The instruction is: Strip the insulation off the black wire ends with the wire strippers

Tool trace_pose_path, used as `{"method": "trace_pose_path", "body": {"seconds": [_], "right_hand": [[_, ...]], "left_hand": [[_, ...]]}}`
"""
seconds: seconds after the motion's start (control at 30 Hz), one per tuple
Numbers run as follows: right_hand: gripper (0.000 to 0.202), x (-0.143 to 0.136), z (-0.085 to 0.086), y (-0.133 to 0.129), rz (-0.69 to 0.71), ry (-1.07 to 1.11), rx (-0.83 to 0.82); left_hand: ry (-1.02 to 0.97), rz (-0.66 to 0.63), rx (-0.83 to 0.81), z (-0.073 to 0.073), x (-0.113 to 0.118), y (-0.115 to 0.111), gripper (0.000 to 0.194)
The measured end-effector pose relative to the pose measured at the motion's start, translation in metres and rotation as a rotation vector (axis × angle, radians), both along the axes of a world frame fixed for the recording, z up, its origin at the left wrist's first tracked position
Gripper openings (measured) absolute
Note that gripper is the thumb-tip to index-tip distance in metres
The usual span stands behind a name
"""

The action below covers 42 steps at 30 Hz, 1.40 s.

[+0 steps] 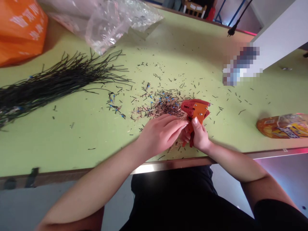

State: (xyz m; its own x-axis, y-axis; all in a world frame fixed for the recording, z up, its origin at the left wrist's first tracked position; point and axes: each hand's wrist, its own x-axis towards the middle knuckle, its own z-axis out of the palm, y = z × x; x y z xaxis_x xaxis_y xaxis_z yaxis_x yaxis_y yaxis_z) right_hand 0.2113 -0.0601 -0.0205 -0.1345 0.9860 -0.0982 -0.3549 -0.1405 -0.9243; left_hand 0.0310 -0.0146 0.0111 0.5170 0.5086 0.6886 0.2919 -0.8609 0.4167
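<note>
Right of centre, the right grip (200, 137) clasps a wire stripper (200, 110); whether the left grip (161, 133) pinches anything, I cannot tell

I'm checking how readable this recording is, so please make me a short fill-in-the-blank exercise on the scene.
1. The wire stripper is gripped in the person's ____ hand.
2. The bundle of wires is ____ in colour.
3. The bag in the picture's top left corner is mainly ____ with white markings.

Missing words: right; black; orange.
</note>
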Motion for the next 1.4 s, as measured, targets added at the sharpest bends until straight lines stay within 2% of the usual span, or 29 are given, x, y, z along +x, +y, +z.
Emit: {"method": "trace_pose_path", "body": {"seconds": [0.17, 0.37, 0.43, 0.5, 0.67, 0.73, 0.83, 0.97, 1.4], "right_hand": [[0.063, 0.008, 0.002, 0.009, 0.069, 0.085, -0.068], [0.067, 0.025, 0.011, 0.014, 0.401, 0.256, -0.167], [0.066, 0.026, 0.011, 0.013, 0.473, 0.304, -0.199], [0.065, 0.026, 0.010, 0.011, 0.505, 0.328, -0.209], [0.066, 0.025, 0.007, 0.010, 0.513, 0.363, -0.225], [0.064, 0.026, 0.007, 0.011, 0.504, 0.382, -0.231], [0.065, 0.027, 0.006, 0.011, 0.500, 0.383, -0.231], [0.064, 0.027, 0.005, 0.010, 0.511, 0.355, -0.196], [0.062, 0.018, 0.008, 0.007, 0.455, 0.188, -0.182]], "left_hand": [[-0.042, -0.024, -0.088, 0.004, -0.005, 0.003, 0.027], [-0.309, 0.149, -0.410, 0.005, -0.012, 0.012, 0.009], [-0.338, 0.155, -0.449, 0.003, -0.012, 0.017, 0.010], [-0.308, 0.147, -0.413, 0.001, -0.012, 0.021, 0.009], [-0.152, 0.130, -0.268, -0.001, -0.012, 0.024, 0.018], [-0.136, 0.162, -0.282, -0.002, -0.012, 0.023, 0.018], [-0.213, 0.195, -0.353, -0.006, -0.011, 0.022, 0.012], [-0.294, 0.178, -0.381, -0.010, -0.008, 0.022, 0.014], [-0.188, 0.186, -0.342, -0.006, -0.011, 0.021, 0.013]]}}
